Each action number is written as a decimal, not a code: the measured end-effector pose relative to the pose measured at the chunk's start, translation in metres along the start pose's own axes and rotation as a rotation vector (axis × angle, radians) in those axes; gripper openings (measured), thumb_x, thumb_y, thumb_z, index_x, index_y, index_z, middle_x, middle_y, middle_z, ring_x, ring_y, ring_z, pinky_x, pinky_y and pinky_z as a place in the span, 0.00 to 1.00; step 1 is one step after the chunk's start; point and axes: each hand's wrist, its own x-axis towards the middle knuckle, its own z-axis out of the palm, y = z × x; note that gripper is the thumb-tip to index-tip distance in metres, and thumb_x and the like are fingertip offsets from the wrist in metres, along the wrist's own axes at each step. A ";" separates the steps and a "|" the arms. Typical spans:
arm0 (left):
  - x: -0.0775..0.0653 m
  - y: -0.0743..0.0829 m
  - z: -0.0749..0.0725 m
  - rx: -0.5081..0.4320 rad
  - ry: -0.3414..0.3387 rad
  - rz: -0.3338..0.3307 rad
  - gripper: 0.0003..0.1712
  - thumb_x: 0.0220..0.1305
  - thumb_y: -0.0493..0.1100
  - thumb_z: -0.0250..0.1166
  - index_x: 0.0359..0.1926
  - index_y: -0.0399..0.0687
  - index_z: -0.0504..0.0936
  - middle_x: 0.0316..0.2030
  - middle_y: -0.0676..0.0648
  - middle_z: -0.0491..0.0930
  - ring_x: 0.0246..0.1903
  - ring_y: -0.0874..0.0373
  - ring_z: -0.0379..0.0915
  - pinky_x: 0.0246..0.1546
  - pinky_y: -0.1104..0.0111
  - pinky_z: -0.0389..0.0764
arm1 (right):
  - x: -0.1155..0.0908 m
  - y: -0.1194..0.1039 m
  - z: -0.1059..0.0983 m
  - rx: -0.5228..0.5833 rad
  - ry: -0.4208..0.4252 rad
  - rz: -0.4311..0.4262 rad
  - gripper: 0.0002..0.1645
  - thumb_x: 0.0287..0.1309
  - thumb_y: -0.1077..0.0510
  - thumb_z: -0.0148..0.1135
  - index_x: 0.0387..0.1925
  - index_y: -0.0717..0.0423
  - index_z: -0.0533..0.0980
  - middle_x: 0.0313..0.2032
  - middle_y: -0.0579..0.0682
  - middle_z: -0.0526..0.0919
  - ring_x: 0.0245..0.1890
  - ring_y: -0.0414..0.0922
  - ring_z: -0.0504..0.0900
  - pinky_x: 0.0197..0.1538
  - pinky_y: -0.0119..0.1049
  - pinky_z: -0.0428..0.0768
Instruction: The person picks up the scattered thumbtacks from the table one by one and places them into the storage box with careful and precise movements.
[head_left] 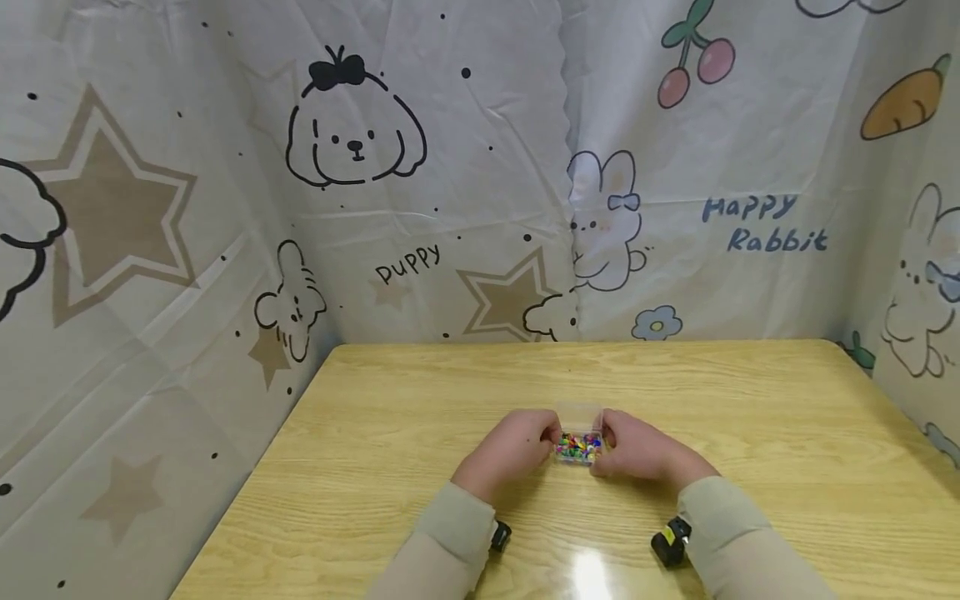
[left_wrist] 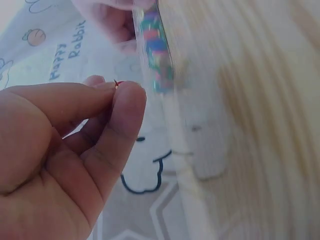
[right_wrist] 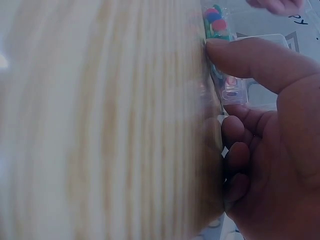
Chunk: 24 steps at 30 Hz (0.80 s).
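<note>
A small clear plastic box [head_left: 558,459] stands on the table with its lid [head_left: 579,414] raised at the back. Many tiny multicoloured pieces [head_left: 578,447] fill it. At the box's left side is my left hand [head_left: 519,442], with thumb and fingertips pinched together. In the left wrist view a tiny red piece [left_wrist: 119,84] shows between those tips, mostly hidden by them. My right hand [head_left: 637,446] holds the box from the right; in the right wrist view its thumb [right_wrist: 240,56] lies along the near wall and the other fingers curl in behind.
The light wood-grain table [head_left: 420,375] extends on all sides of the box. A printed curtain [head_left: 480,167] hangs behind its far edge and along the sides. Black wrist cameras sit at the left cuff [head_left: 500,536] and the right cuff [head_left: 670,543].
</note>
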 end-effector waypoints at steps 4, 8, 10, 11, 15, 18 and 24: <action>0.010 0.007 0.008 0.021 -0.001 -0.022 0.10 0.62 0.33 0.59 0.28 0.53 0.75 0.25 0.58 0.73 0.26 0.64 0.67 0.29 0.71 0.72 | 0.000 -0.001 -0.001 -0.009 -0.001 -0.006 0.27 0.37 0.54 0.75 0.37 0.55 0.67 0.28 0.50 0.69 0.28 0.44 0.68 0.32 0.40 0.65; 0.016 0.012 0.013 0.056 0.005 -0.039 0.12 0.61 0.33 0.60 0.25 0.54 0.74 0.24 0.58 0.73 0.25 0.64 0.67 0.28 0.72 0.71 | 0.000 -0.001 -0.001 -0.012 0.001 -0.010 0.27 0.38 0.54 0.75 0.37 0.55 0.67 0.28 0.50 0.68 0.29 0.44 0.68 0.32 0.40 0.65; 0.017 0.013 0.013 0.071 0.007 -0.049 0.12 0.61 0.34 0.61 0.25 0.54 0.74 0.24 0.58 0.73 0.25 0.64 0.67 0.28 0.72 0.71 | -0.001 -0.002 -0.002 -0.013 0.003 -0.010 0.27 0.38 0.54 0.75 0.37 0.55 0.67 0.28 0.50 0.69 0.28 0.44 0.68 0.32 0.40 0.65; 0.017 0.014 0.013 0.076 0.009 -0.052 0.12 0.60 0.33 0.62 0.24 0.54 0.74 0.24 0.58 0.73 0.25 0.64 0.67 0.28 0.72 0.71 | 0.000 -0.002 -0.002 -0.013 0.003 -0.010 0.27 0.38 0.54 0.75 0.37 0.55 0.68 0.28 0.50 0.69 0.28 0.43 0.68 0.32 0.40 0.65; 0.015 0.014 0.011 0.094 0.003 -0.052 0.11 0.59 0.33 0.62 0.25 0.54 0.75 0.24 0.57 0.73 0.26 0.64 0.67 0.29 0.71 0.71 | -0.001 -0.004 -0.002 -0.007 0.003 -0.012 0.27 0.38 0.54 0.75 0.37 0.55 0.68 0.27 0.50 0.69 0.28 0.44 0.68 0.31 0.40 0.65; 0.011 0.013 0.009 0.121 -0.004 -0.040 0.11 0.59 0.34 0.63 0.25 0.54 0.75 0.24 0.58 0.73 0.25 0.64 0.66 0.29 0.71 0.71 | 0.000 -0.004 -0.002 -0.003 0.001 -0.011 0.27 0.38 0.54 0.75 0.37 0.55 0.68 0.28 0.50 0.69 0.28 0.44 0.67 0.31 0.40 0.65; -0.005 0.002 0.000 0.201 0.001 -0.066 0.10 0.59 0.34 0.63 0.27 0.54 0.75 0.26 0.57 0.73 0.26 0.63 0.66 0.30 0.69 0.72 | 0.000 0.000 -0.001 -0.006 -0.003 -0.004 0.29 0.38 0.52 0.75 0.39 0.54 0.68 0.29 0.50 0.69 0.28 0.43 0.68 0.31 0.39 0.66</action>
